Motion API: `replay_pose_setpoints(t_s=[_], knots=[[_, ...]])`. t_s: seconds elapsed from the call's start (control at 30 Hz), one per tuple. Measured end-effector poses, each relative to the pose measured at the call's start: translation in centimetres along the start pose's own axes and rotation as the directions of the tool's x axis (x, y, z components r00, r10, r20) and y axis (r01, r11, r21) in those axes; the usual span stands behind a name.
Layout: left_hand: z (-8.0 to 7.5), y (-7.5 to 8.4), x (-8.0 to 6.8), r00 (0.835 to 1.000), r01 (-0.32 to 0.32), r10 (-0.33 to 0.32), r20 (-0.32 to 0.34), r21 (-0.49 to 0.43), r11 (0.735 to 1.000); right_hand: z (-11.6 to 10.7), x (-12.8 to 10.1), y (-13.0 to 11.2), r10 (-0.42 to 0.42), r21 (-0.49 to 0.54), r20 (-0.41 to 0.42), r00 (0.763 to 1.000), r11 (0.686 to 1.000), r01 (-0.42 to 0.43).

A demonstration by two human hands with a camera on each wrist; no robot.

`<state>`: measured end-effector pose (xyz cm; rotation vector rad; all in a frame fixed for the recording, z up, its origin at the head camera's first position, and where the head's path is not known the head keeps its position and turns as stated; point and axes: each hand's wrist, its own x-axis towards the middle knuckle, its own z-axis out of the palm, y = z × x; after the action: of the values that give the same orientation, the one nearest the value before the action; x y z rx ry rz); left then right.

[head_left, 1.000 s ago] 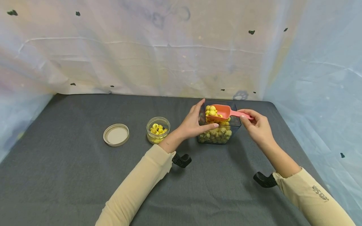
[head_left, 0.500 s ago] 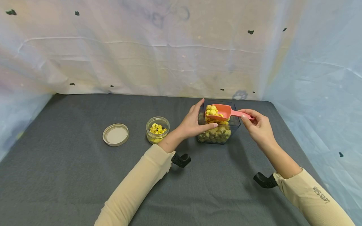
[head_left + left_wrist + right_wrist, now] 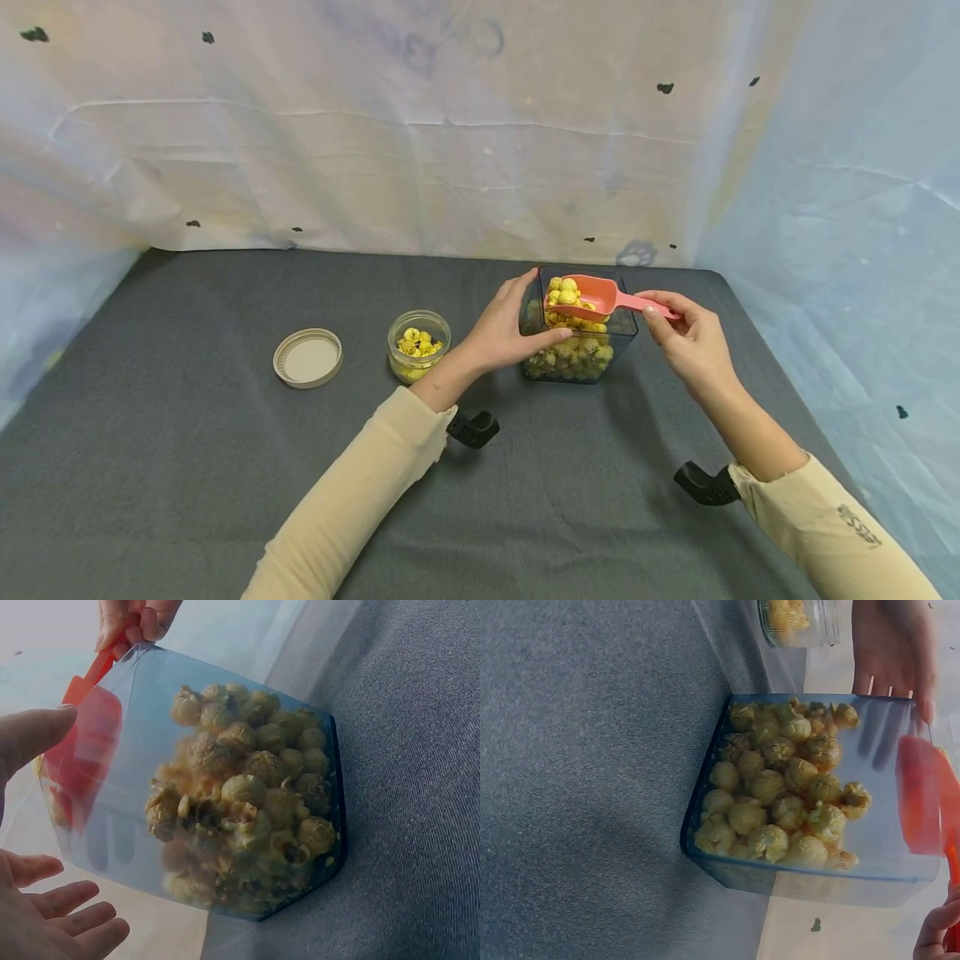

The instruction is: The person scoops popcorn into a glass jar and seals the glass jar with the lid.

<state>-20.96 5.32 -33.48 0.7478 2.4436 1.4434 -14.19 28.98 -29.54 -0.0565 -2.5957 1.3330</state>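
My right hand [image 3: 693, 346] pinches the handle of a coral-pink scoop [image 3: 596, 296] between thumb and fingers. The scoop bowl, with yellow popcorn [image 3: 567, 292] in it, lies within the mouth of a clear bluish square container [image 3: 626, 333]. More popcorn [image 3: 780, 795] fills the lower part of that container. At the container's left side is my left hand [image 3: 498, 333], its fingers extended along the wall and its thumb across the near rim. In the left wrist view, the left fingers [image 3: 71, 900] are straight and spread; whether they touch the wall I cannot tell.
Left of the container stands a round clear jar [image 3: 401, 367] holding some popcorn, close to my left wrist. A round lid [image 3: 307, 358] lies farther left on the grey cloth-covered table [image 3: 187, 467]. A fabric backdrop [image 3: 375, 183] rises behind the table.
My left hand has shifted slightly left and its thumb has drawn back a little along the rim. The scoop and my right hand have moved slightly right.
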Motion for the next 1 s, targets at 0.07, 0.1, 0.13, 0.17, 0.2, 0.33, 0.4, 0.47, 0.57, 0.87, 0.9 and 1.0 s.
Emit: replay_pose_setpoints(t_s=[0.07, 0.1, 0.13, 0.17, 0.2, 0.33, 0.4, 0.47, 0.57, 0.87, 0.9, 1.0], knots=[[-0.1, 0.0, -0.1, 1.000, 0.000, 0.000, -0.008, 0.008, 1.000, 0.0, 0.0, -0.1, -0.011, 0.010, -0.007, 1.000, 1.000, 0.011], [-0.2, -0.1, -0.2, 1.000, 0.001, -0.001, -0.011, 0.012, 1.000, -0.1, 0.0, -0.2, -0.015, 0.014, -0.009, 1.000, 1.000, 0.016], [-0.2, -0.1, -0.3, 1.000, -0.001, 0.001, -0.015, 0.012, 1.000, -0.1, 0.0, -0.2, -0.020, 0.015, -0.011, 1.000, 1.000, 0.020], [-0.3, -0.1, -0.4, 1.000, -0.001, 0.002, -0.019, 0.012, 1.000, -0.2, 0.0, -0.2, -0.022, 0.017, -0.014, 1.000, 1.000, 0.023], [-0.4, -0.1, -0.5, 1.000, -0.003, 0.003, -0.023, 0.012, 1.000, -0.2, 0.0, -0.3, -0.024, 0.018, -0.016, 1.000, 1.000, 0.024], [-0.7, -0.2, -0.8, 0.999, -0.001, 0.002, -0.034, 0.005, 1.000, -0.4, 0.0, -0.5, -0.018, 0.015, -0.020, 1.000, 1.000, 0.018], [-0.9, -0.2, -1.0, 0.999, 0.001, 0.000, -0.039, 0.004, 1.000, -0.4, 0.0, -0.6, -0.017, 0.021, -0.021, 1.000, 1.000, 0.018], [-1.1, -0.2, -1.2, 0.999, -0.001, 0.001, -0.047, 0.005, 1.000, -0.3, 0.0, -0.7, -0.025, 0.034, -0.018, 1.000, 0.999, 0.025], [-1.4, -0.3, -1.5, 0.998, -0.005, 0.005, -0.058, 0.006, 1.000, -0.2, 0.0, -0.8, -0.042, 0.070, -0.006, 0.999, 0.997, 0.042], [-2.5, -0.8, -2.6, 0.995, -0.011, 0.015, -0.094, 0.039, 0.999, 0.7, -0.3, -1.4, -0.080, 0.156, 0.012, 0.997, 0.985, 0.078], [-2.6, -0.8, -2.7, 0.995, -0.010, 0.014, -0.101, 0.044, 0.999, 0.8, -0.3, -1.5, -0.085, 0.160, 0.013, 0.996, 0.984, 0.082], [-2.9, -1.0, -3.1, 0.993, -0.005, 0.010, -0.116, 0.047, 0.999, 1.1, -0.4, -1.8, -0.092, 0.198, 0.013, 0.996, 0.976, 0.088]])
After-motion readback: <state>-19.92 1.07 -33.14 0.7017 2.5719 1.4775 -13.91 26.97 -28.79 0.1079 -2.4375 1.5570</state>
